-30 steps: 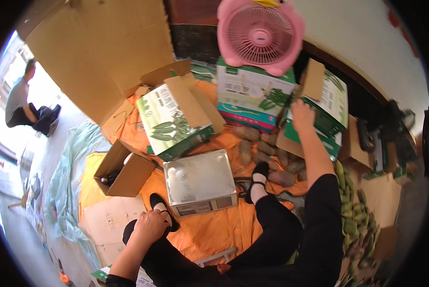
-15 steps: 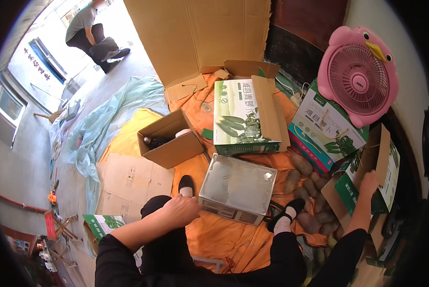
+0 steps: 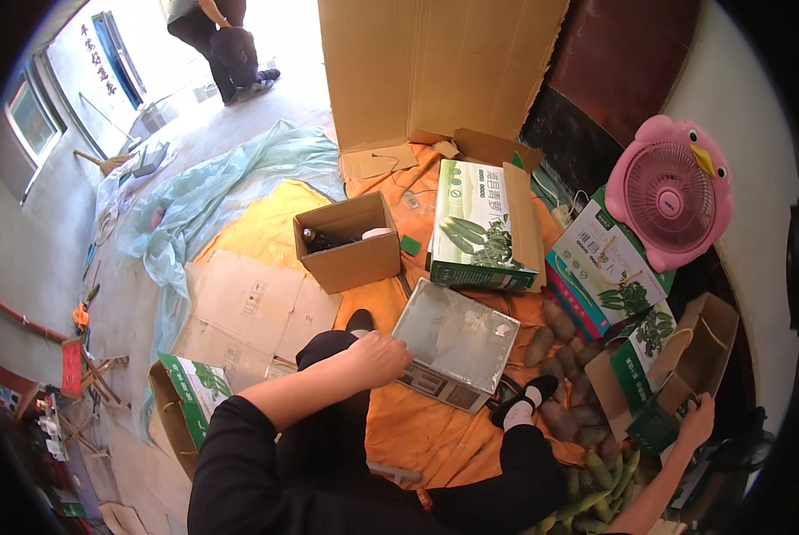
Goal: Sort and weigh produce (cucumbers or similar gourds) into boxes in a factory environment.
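Observation:
My right hand [image 3: 696,423] is closed on the near edge of an open carton [image 3: 707,332] at the right. This carton has brown inner walls, green and white printed sides and a pale cord handle. Over the near left corner of a grey, box-shaped block with a worn top [image 3: 460,332] is my left hand [image 3: 379,359], its fingers curled. Whatever those fingers may hold is hidden. Long green radishes [image 3: 600,486] lie in a pile by my right forearm, and brown potato-like tubers [image 3: 560,417] are heaped beyond my right foot.
A pink fan [image 3: 671,192] stands behind a white and green carton [image 3: 606,254]. Another printed carton [image 3: 475,218] and a small brown box [image 3: 350,241] with things inside sit on the orange sheet [image 3: 417,437]. Flattened cardboard [image 3: 248,308] lies left. Another person [image 3: 221,40] stands far left.
My right hand has moved down along the right carton, which has turned so its inside shows more. The view has shifted, bringing more green radishes in. The far person has straightened up from bending.

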Action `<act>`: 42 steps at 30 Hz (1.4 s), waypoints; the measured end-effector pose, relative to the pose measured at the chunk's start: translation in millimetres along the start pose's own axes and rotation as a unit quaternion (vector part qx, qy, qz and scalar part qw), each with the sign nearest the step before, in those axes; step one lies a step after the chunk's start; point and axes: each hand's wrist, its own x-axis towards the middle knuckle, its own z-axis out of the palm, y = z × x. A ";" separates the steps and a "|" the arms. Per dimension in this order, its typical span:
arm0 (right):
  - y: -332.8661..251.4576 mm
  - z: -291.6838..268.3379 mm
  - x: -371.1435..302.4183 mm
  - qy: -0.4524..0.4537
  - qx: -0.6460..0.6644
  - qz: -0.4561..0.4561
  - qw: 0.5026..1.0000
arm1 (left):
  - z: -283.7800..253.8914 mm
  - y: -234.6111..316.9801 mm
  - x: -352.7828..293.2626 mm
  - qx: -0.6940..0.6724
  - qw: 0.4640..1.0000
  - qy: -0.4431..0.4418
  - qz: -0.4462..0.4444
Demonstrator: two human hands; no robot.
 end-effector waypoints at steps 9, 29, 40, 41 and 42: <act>3.4 -111.0 -17.3 0.064 0.317 0.145 0.935 | 5.5 -1.8 -14.1 -0.023 1.000 0.011 -0.007; -255.9 -180.7 -83.0 -0.147 0.587 -0.274 0.747 | -26.5 -25.8 -33.6 -0.160 0.918 0.339 -0.130; -261.6 -28.8 -94.2 -0.276 0.477 -0.321 0.770 | -26.0 -44.1 10.8 -0.030 0.993 0.072 -0.094; -257.5 -15.7 -96.2 -0.273 0.455 -0.305 0.791 | -17.3 -44.5 19.0 -0.021 0.996 0.019 -0.083; -254.6 0.1 -98.7 -0.282 0.457 -0.296 0.790 | -7.6 -44.4 27.3 -0.013 0.997 -0.036 -0.073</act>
